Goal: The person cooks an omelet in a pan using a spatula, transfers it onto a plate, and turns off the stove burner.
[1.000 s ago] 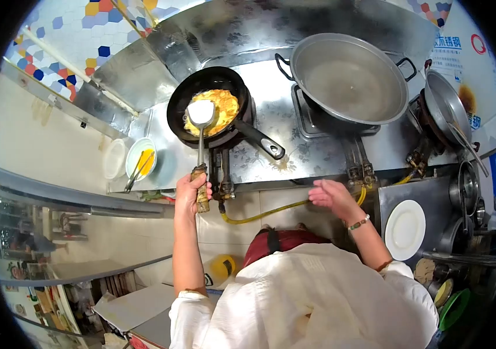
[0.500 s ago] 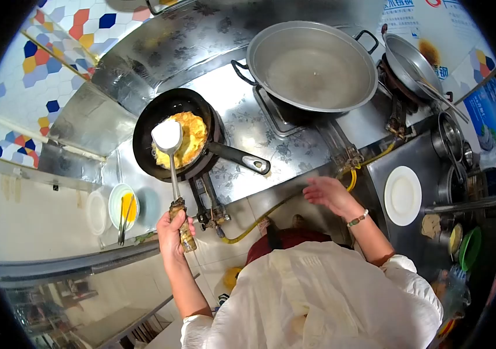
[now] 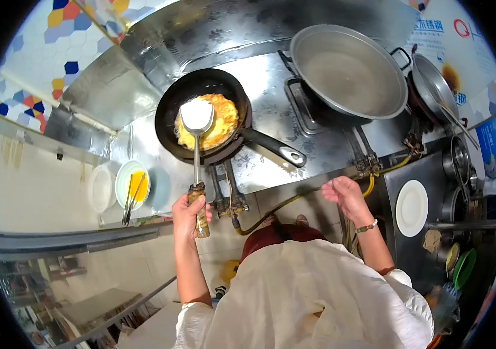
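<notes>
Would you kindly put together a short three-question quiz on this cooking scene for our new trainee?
1. True or false: the left hand grips the long metal spatula by its worn handle.
2. What lies in the round black frying pan? A) yellow fried egg B) white rice C) green vegetables
3. Fill in: the right hand holds ______.

Key:
1. True.
2. A: the yellow fried egg lies under the spatula's blade.
3. Nothing; it hovers with fingers curled, near the yellow gas hose at the front edge of the steel stove counter.
</notes>
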A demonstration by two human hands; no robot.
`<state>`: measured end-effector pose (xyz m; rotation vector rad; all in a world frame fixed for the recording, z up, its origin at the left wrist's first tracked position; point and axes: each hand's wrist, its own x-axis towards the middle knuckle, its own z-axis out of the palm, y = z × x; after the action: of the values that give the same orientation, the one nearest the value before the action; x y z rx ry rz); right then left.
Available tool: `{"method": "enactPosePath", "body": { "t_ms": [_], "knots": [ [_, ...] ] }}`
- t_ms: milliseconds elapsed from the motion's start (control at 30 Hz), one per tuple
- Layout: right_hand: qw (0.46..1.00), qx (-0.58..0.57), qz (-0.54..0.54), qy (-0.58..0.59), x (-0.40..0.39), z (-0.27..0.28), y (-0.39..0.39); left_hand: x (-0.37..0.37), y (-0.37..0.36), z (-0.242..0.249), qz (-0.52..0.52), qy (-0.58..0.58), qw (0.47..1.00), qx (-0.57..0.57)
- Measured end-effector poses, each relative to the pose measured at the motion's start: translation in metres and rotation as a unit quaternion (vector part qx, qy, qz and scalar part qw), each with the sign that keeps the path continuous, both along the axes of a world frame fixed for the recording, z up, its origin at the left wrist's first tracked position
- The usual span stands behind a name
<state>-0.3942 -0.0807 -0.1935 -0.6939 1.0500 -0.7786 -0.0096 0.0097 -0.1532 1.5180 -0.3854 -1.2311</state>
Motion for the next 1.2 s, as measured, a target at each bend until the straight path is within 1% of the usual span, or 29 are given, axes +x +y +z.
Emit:
{"method": "enactPosePath", "body": {
  "t_ms": [67, 133, 200, 267, 333, 367, 400, 433, 467, 500, 533, 567, 600, 633, 667, 700, 733, 767, 833, 867, 900, 933, 967, 1000, 1033, 1067, 1100, 1133, 1200],
  "knots": [
    [0.999, -0.045, 0.002, 0.016, 0.008, 0.0, -0.013, 0.003, 0.001, 0.0, -0.008, -0.018, 1.0, 0.008],
    [0.998, -0.052, -0.002, 0.037, 0.023, 0.008, -0.027, 0.005, 0.003, -0.001, 0.0, -0.019, 1.0, 0.009],
    [0.992, -0.117, 0.0, 0.041, 0.035, 0.009, -0.041, 0.008, 0.004, -0.005, -0.002, -0.008, 1.0, 0.001],
    [0.993, -0.116, -0.003, 0.036, 0.053, 0.019, -0.051, 0.011, 0.005, -0.006, -0.002, -0.02, 1.0, 0.013],
    [0.987, -0.152, -0.006, 0.058, 0.064, 0.021, -0.058, 0.014, 0.008, -0.006, -0.018, -0.067, 0.998, 0.007],
    [0.982, -0.175, 0.004, 0.063, 0.066, 0.019, -0.061, 0.017, 0.009, -0.006, -0.016, -0.066, 0.998, 0.009],
    [0.983, -0.173, 0.007, 0.063, 0.07, 0.019, -0.064, 0.02, 0.01, -0.007, -0.023, -0.101, 0.995, 0.003],
    [0.978, -0.196, -0.006, 0.072, 0.073, 0.019, -0.066, 0.021, 0.012, -0.007, -0.031, -0.136, 0.99, -0.001],
    [0.972, -0.22, -0.018, 0.081, 0.075, 0.02, -0.068, 0.022, 0.014, -0.009, -0.029, -0.136, 0.99, 0.002],
    [0.973, -0.218, -0.017, 0.081, 0.076, 0.021, -0.071, 0.021, 0.015, -0.013, -0.036, -0.319, 0.947, -0.015],
    [0.971, -0.216, 0.006, 0.102, 0.077, 0.023, -0.074, 0.02, 0.015, -0.014, -0.042, -0.492, 0.869, -0.032],
    [0.969, -0.214, 0.028, 0.123, 0.077, 0.025, -0.077, 0.019, 0.015, -0.011, -0.042, -0.493, 0.868, -0.03],
    [0.965, -0.213, 0.052, 0.142, 0.077, 0.027, -0.082, 0.016, 0.014, -0.007, -0.06, -0.622, 0.78, 0.029],
    [0.965, -0.213, 0.055, 0.139, 0.078, 0.029, -0.087, 0.013, 0.014, -0.003, -0.077, -0.732, 0.671, 0.089],
    [0.962, -0.204, 0.106, 0.147, 0.08, 0.03, -0.092, 0.009, 0.013, 0.002, -0.075, -0.733, 0.669, 0.093],
    [0.956, -0.195, 0.159, 0.154, 0.081, 0.031, -0.097, 0.005, 0.011, 0.006, -0.073, -0.721, 0.681, 0.106],
    [0.955, -0.196, 0.165, 0.15, 0.081, 0.028, -0.104, -0.001, 0.01, 0.009, -0.069, -0.709, 0.692, 0.119],
    [0.951, -0.187, 0.203, 0.139, 0.083, 0.022, -0.112, -0.003, 0.009, 0.009, -0.063, -0.712, 0.689, 0.123],
    [0.942, -0.178, 0.258, 0.125, 0.089, 0.026, -0.118, -0.003, 0.008, 0.009, -0.044, -0.755, 0.647, 0.095],
    [0.941, -0.179, 0.261, 0.119, 0.092, 0.028, -0.121, -0.003, 0.007, 0.011, -0.042, -0.758, 0.643, 0.099],
    [0.932, -0.162, 0.309, 0.103, 0.094, 0.028, -0.125, -0.002, 0.002, 0.017, -0.03, -0.589, 0.8, 0.112],
    [0.919, -0.145, 0.355, 0.086, 0.097, 0.029, -0.128, 0.0, -0.003, 0.022, -0.017, -0.387, 0.914, 0.118],
    [0.919, -0.129, 0.37, 0.054, 0.101, 0.026, -0.131, 0.003, -0.007, 0.026, -0.009, -0.245, 0.967, 0.067],
    [0.917, -0.129, 0.374, 0.05, 0.103, 0.025, -0.134, 0.002, -0.014, 0.032, -0.004, -0.248, 0.966, 0.07],
    [0.913, -0.05, 0.404, -0.022, 0.104, 0.026, -0.138, 0.001, -0.024, 0.04, 0.017, -0.137, 0.987, 0.081],
    [0.898, 0.03, 0.43, -0.092, 0.106, 0.025, -0.14, 0.001, -0.033, 0.045, 0.039, -0.023, 0.995, 0.088],
    [0.901, 0.073, 0.407, -0.134, 0.112, 0.02, -0.14, 0.006, -0.039, 0.04, 0.027, 0.022, 0.997, 0.072],
    [0.885, 0.089, 0.433, -0.145, 0.112, 0.019, -0.143, 0.007, -0.045, 0.035, 0.034, 0.019, 0.997, 0.072],
    [0.889, 0.114, 0.424, -0.131, 0.116, 0.022, -0.144, 0.008, -0.053, 0.03, 0.026, 0.058, 0.994, 0.091]
  ]
}}
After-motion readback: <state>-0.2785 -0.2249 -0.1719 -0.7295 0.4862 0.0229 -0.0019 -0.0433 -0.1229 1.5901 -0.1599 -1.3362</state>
